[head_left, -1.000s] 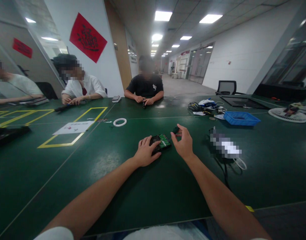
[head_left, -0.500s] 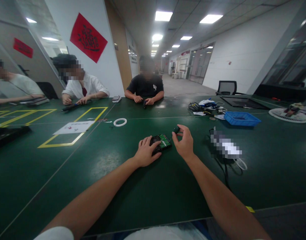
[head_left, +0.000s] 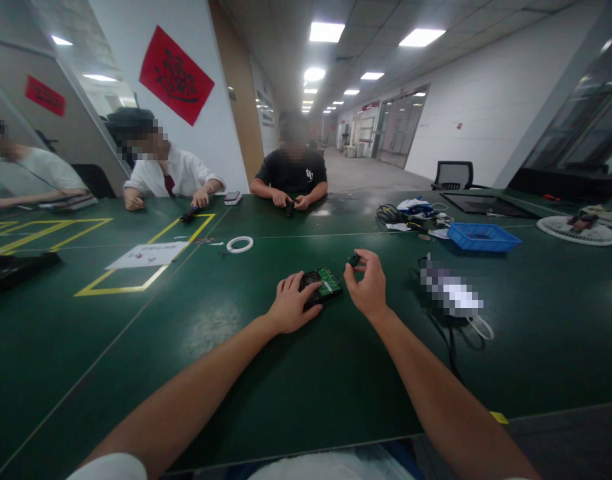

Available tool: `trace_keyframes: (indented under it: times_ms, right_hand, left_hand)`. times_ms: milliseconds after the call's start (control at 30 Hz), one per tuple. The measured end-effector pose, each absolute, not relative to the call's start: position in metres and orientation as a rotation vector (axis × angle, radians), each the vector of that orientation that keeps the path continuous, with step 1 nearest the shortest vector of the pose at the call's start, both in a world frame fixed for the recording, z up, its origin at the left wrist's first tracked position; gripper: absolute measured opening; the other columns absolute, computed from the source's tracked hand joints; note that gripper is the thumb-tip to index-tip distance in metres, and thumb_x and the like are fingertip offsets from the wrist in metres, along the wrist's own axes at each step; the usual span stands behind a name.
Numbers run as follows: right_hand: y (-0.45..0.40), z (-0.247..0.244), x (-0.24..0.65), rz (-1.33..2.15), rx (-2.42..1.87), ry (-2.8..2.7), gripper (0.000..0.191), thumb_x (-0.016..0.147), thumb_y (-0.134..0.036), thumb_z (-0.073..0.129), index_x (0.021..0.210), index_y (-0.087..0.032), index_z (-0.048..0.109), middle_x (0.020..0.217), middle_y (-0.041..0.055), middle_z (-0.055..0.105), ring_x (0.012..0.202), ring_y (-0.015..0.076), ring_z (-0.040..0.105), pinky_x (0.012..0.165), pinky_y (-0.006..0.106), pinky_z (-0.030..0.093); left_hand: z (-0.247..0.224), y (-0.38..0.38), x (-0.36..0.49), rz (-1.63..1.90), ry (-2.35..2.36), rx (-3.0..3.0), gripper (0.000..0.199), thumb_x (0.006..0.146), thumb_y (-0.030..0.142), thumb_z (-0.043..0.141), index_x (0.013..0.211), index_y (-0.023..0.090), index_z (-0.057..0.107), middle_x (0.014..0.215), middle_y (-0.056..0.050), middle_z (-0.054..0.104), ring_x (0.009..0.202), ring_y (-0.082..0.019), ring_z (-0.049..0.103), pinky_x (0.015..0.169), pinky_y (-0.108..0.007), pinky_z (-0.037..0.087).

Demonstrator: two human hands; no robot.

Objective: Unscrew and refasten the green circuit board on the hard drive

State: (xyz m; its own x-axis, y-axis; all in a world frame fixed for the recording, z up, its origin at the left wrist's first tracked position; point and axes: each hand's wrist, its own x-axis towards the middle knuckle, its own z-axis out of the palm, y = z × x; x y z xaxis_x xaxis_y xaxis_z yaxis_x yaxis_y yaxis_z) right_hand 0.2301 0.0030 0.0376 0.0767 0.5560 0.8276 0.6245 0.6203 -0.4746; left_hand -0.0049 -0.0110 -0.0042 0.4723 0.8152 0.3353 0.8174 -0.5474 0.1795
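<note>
A hard drive (head_left: 330, 282), dark with a green circuit board facing up, lies flat on the green table. My left hand (head_left: 292, 303) lies over its left part, with fingers across the top and the thumb along the near side, holding it. Part of the drive is hidden under those fingers. Pinched between the thumb and fingers of my right hand (head_left: 369, 281) is a small screwdriver with a dark handle (head_left: 353, 259). Its thin shaft slants down to the right edge of the board; whether the tip touches a screw is too small to tell.
To the right lie a blurred-out device (head_left: 451, 290) with cables and a blue tray (head_left: 483, 238). Behind are tangled cables (head_left: 411, 212) and a white fan grille (head_left: 576, 231). A white ring (head_left: 240, 245) and paper sheet (head_left: 149, 255) lie left. Co-workers sit across the table.
My hands, the drive and the screwdriver look almost unmoved. Across the table at left, a co-worker's hand has moved a dark tool rightward, onto the yellow tape outline.
</note>
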Motion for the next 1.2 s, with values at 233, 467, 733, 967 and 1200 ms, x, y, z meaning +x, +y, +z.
trace_keyframes:
  times_ms: [233,467,733,967,1200]
  right_hand:
    - [-0.0003,0.0414,0.2314,-0.101,-1.046,-1.614,0.034,0.093,-0.037,0.064,0.123,-0.022,0.054,0.115,0.0107,0.061,0.084,0.0202,0.066,0.072,0.038,0.064]
    - [-0.0019,0.0412,0.2309,-0.066,-1.041,-1.619,0.035,0.096,-0.034,0.059,0.128,-0.022,0.051,0.118,0.0117,0.059,0.092,0.0217,0.065,0.074,0.038,0.064]
    - [-0.0024,0.0417,0.2310,-0.061,-1.054,-1.614,0.037,0.094,-0.039,0.062,0.126,-0.022,0.054,0.114,0.0115,0.058,0.087,0.0213,0.064,0.074,0.039,0.064]
    - [0.0029,0.0352,0.2311,0.001,-1.017,-1.635,0.048,0.095,-0.032,0.056,0.142,-0.022,0.045,0.126,0.0143,0.061,0.100,0.0247,0.068,0.079,0.042,0.065]
    - [-0.0016,0.0407,0.2315,-0.020,-1.046,-1.630,0.042,0.094,-0.039,0.063,0.132,-0.023,0.053,0.115,0.0109,0.059,0.083,0.0200,0.067,0.075,0.040,0.065]
  left_hand:
    - [-0.0044,-0.0106,-0.0051,-0.608,-1.487,-2.694,0.063,0.091,0.056,0.061,0.149,0.035,0.047,0.158,-0.014,0.032,0.143,-0.042,0.028,0.112,-0.062,0.026]
    - [-0.0034,-0.0110,-0.0052,-0.591,-1.480,-2.690,0.063,0.092,0.056,0.060,0.149,0.035,0.047,0.158,-0.014,0.031,0.144,-0.041,0.028,0.112,-0.061,0.026]
    - [-0.0067,-0.0088,-0.0041,-0.596,-1.493,-2.678,0.065,0.090,0.056,0.063,0.149,0.036,0.047,0.158,-0.014,0.031,0.143,-0.042,0.028,0.112,-0.062,0.026]
    - [-0.0052,-0.0111,-0.0033,-0.612,-1.496,-2.676,0.063,0.090,0.055,0.062,0.148,0.036,0.048,0.158,-0.014,0.032,0.144,-0.041,0.028,0.112,-0.061,0.026]
    - [-0.0035,-0.0111,-0.0032,-0.610,-1.509,-2.692,0.063,0.090,0.054,0.063,0.148,0.036,0.048,0.159,-0.013,0.031,0.144,-0.041,0.027,0.113,-0.061,0.025]
